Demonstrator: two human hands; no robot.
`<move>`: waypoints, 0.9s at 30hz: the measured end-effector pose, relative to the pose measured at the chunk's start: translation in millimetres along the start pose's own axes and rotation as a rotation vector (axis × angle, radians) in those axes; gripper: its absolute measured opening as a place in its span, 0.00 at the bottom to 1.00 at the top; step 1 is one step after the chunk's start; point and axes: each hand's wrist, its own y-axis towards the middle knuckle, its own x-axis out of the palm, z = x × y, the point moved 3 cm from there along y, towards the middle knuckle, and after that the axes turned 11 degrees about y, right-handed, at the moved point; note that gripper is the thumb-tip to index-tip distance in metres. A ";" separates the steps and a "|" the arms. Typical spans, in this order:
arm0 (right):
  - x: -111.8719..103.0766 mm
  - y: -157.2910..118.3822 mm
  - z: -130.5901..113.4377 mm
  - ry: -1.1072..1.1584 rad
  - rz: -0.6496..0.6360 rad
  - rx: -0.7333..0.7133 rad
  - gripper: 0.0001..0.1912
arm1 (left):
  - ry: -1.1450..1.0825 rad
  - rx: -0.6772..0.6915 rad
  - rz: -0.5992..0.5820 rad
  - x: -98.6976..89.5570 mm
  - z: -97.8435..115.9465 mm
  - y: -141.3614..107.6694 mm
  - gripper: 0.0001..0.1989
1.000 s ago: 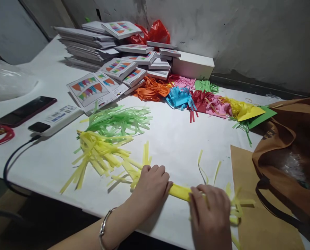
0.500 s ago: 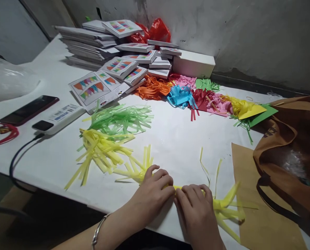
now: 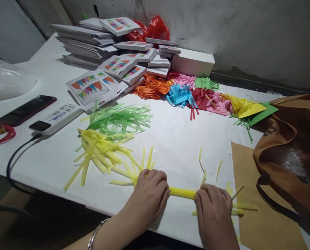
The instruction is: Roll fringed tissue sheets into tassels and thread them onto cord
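A yellow tissue-paper tassel [image 3: 182,192], its middle rolled into a narrow band, lies on the white table near the front edge. My left hand [image 3: 151,196] presses its curled fingers on the left part of the band. Cut yellow strips fan out beyond those fingers. My right hand [image 3: 214,208] closes over the right end, where more strips spread under and past it. Between the hands a length of the band shows bare. Up and left lie a yellow fringed bundle [image 3: 100,149] and a green fringed bundle [image 3: 121,119]. Both palms are hidden.
Boxes with printed covers [image 3: 118,66] are stacked at the back left. A row of coloured fringed bundles [image 3: 179,95] runs along the back. A phone [image 3: 26,109] and a white power bank [image 3: 56,119] lie left. At right are brown card [image 3: 264,208] and a brown bag [image 3: 277,149].
My hands have moved apart along the tassel, the left one slightly left and the right one to the right. A longer stretch of yellow band now shows between them.
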 end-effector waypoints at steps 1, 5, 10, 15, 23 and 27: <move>0.9 3.4 -1.5 -0.030 -0.024 0.030 0.10 | 0.042 -0.024 -0.029 0.3 1.3 1.9 0.13; 1.7 12.1 -3.3 -0.150 -0.087 0.098 0.11 | 0.146 -0.092 -0.152 1.0 4.1 9.3 0.12; -0.8 12.3 -0.7 -0.186 -0.032 0.119 0.10 | 0.190 -0.099 -0.239 -1.5 5.7 14.4 0.13; 1.4 15.5 -23.5 -0.035 0.115 -0.148 0.09 | 0.194 -0.094 -0.284 -3.7 5.8 19.8 0.12; 18.4 24.0 -35.0 0.102 0.019 -0.298 0.16 | 0.038 0.071 0.015 -4.7 -1.6 10.8 0.06; 22.5 24.9 -31.9 0.180 0.040 -0.231 0.12 | 0.032 0.238 0.131 -2.6 -1.0 6.0 0.07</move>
